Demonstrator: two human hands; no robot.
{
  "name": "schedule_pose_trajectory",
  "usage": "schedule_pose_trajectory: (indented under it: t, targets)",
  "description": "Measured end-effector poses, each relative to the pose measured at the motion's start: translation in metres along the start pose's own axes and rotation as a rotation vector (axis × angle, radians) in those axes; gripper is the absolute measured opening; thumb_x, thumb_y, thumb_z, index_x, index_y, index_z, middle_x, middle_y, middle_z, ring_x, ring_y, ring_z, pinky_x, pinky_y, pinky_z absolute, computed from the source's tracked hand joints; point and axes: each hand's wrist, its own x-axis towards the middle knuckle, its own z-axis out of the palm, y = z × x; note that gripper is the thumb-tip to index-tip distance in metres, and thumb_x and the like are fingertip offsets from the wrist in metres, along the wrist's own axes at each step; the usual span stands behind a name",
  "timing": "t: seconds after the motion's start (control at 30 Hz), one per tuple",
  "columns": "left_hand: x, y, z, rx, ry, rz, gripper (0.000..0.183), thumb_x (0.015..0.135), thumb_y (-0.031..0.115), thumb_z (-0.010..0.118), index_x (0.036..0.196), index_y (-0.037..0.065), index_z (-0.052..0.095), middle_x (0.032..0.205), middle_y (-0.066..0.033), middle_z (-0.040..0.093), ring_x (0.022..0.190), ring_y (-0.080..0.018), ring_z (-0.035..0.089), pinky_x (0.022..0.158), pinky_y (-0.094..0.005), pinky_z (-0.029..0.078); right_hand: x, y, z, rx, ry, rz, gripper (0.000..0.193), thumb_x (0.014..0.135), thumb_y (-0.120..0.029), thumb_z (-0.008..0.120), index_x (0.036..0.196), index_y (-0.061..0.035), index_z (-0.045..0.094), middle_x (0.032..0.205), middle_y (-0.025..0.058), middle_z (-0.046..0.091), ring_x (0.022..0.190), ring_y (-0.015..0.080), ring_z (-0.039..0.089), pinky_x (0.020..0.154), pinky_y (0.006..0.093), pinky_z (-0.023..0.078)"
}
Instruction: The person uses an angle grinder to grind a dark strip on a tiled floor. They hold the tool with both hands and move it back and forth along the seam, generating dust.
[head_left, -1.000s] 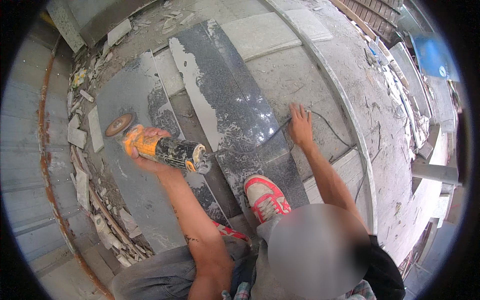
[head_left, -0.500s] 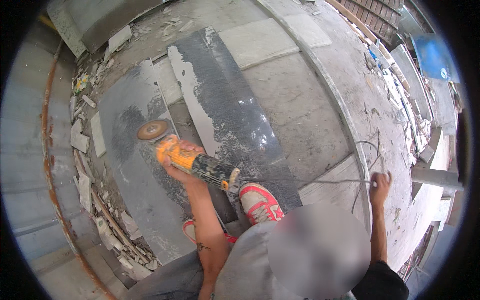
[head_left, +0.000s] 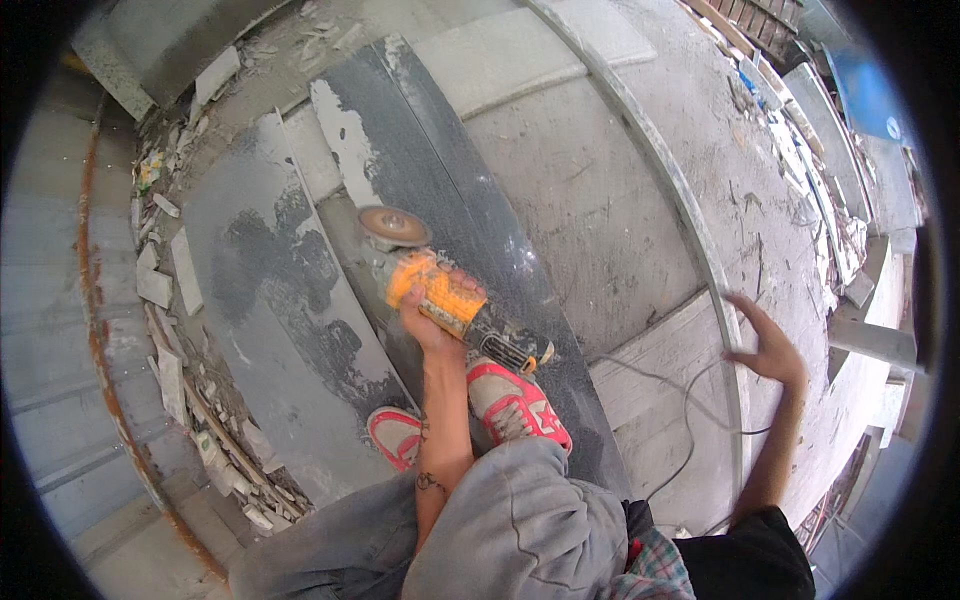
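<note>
My left hand [head_left: 428, 322] is wrapped round an orange and black angle grinder [head_left: 452, 297], with its brown disc [head_left: 394, 227] pointing away from me. The disc is over the gap between two slabs or above the edge of the dark one; its exact height I cannot tell. The dark grey slab [head_left: 455, 190] runs under the tool, with a pale patch along its left edge. To its left lies a lighter grey slab [head_left: 235, 310] with dark blotches. Off to the right, my right hand [head_left: 768, 348] is open, fingers spread beside a long pale rail. A dark cord [head_left: 688, 425] loops below it.
My red and white shoes [head_left: 518, 405] are close to the grinder. The long rail [head_left: 655, 150] curves down the right side. Broken stone pieces [head_left: 185, 370] line the left wall, where a rusty pipe [head_left: 95, 330] runs. Stacked slabs and a blue barrel [head_left: 868, 105] stand far right.
The grinder and my left hand have moved right, from over the lighter slab toward the dark one. My right hand has let go of the cord and opened; the cord now hangs slack.
</note>
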Motion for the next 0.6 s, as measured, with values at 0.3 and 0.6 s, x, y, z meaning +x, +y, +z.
schedule_pose_trajectory:
  t: [0.3, 0.6]
  targets:
    - [0.044, -0.002, -0.008, 0.184, 0.119, -0.096, 0.032, 0.078, 0.024, 0.058, 0.1, 0.001, 0.053, 0.087, -0.014, 0.059, 0.079, -0.0264, 0.06, 0.073, -0.0391, 0.052, 0.168, -0.221, 0.186, 0.304, 0.023, -0.177, 0.083, 0.057, -0.035, 0.082, 0.121, 0.0055, 0.048, 0.103, 0.0263, 0.063, 0.093, 0.0413, 0.063, 0.083, 0.0421, 0.051]
    - [0.059, 0.006, -0.026, 0.286, 0.103, -0.298, 0.039, 0.079, 0.026, 0.063, 0.106, 0.0, 0.052, 0.089, -0.0142, 0.06, 0.078, -0.0259, 0.062, 0.071, -0.0404, 0.055, 0.179, -0.21, 0.226, 0.59, -0.056, -0.056, 0.06, 0.054, -0.027, 0.078, 0.101, 0.0036, 0.058, 0.093, 0.0252, 0.066, 0.089, 0.0399, 0.064, 0.081, 0.0408, 0.05]
